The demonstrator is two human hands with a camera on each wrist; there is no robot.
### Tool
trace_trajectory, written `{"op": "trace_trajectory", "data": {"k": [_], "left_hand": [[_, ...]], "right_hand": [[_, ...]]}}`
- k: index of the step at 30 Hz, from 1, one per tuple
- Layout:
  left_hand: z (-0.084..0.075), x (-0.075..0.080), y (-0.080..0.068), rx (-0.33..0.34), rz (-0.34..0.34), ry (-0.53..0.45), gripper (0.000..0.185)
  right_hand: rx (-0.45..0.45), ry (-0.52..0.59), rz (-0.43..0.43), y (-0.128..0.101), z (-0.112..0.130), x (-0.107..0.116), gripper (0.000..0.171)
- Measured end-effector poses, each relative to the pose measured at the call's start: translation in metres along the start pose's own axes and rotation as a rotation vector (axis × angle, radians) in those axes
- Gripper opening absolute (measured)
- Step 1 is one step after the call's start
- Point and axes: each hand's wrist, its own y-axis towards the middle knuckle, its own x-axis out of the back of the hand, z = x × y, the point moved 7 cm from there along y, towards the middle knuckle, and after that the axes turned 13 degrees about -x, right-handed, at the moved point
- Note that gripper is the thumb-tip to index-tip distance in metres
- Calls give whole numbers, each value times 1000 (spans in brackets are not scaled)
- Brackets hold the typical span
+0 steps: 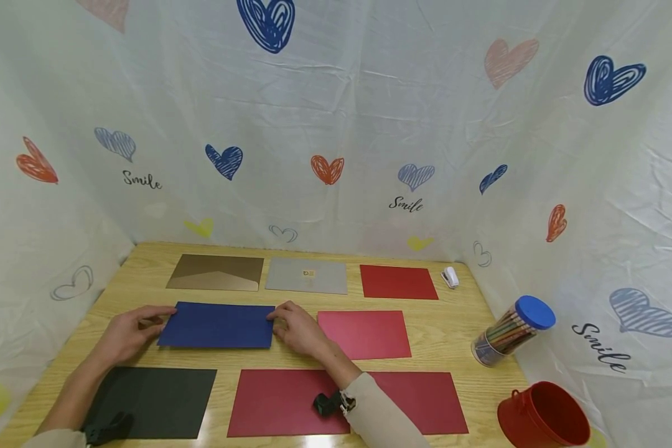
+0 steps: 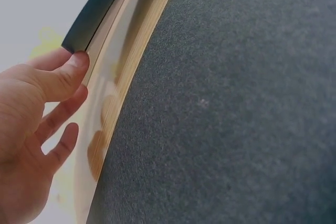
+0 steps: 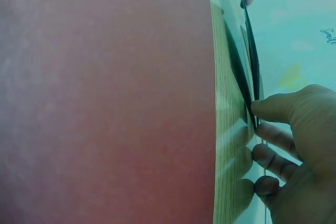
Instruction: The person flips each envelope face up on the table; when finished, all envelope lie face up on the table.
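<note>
A blue sheet of paper or card (image 1: 217, 325) is held between both hands, slightly raised at the left of the table. My left hand (image 1: 127, 336) pinches its upper left corner with thumb and forefinger, the other fingers spread below, as the left wrist view shows. At the opposite end my right hand (image 1: 298, 328) pinches the right edge near the top corner. The right wrist view shows the sheet (image 3: 251, 40) edge-on, with a dark shadow under it on the wood. A black sheet (image 1: 152, 404) lies below my left hand, and a pink sheet (image 1: 366, 335) lies right of my right hand.
Two dark red sheets (image 1: 288, 404) lie in front under my right forearm. Along the back are brown (image 1: 215, 272), grey (image 1: 308, 283) and red (image 1: 399, 282) sheets and a small white stapler-like item (image 1: 450, 277). A pencil jar (image 1: 506, 333) and red bucket (image 1: 529, 414) stand at right.
</note>
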Motion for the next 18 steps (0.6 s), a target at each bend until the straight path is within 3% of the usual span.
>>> {"op": "trace_trajectory", "data": {"k": [11, 18], "left_hand": [[2, 1, 0, -13, -23, 1, 32], [0, 4, 0, -30, -83, 14, 26]], "right_hand": [[-3, 57, 0, -2, 0, 4, 27], [-25, 121, 6, -1, -2, 6, 25]]}}
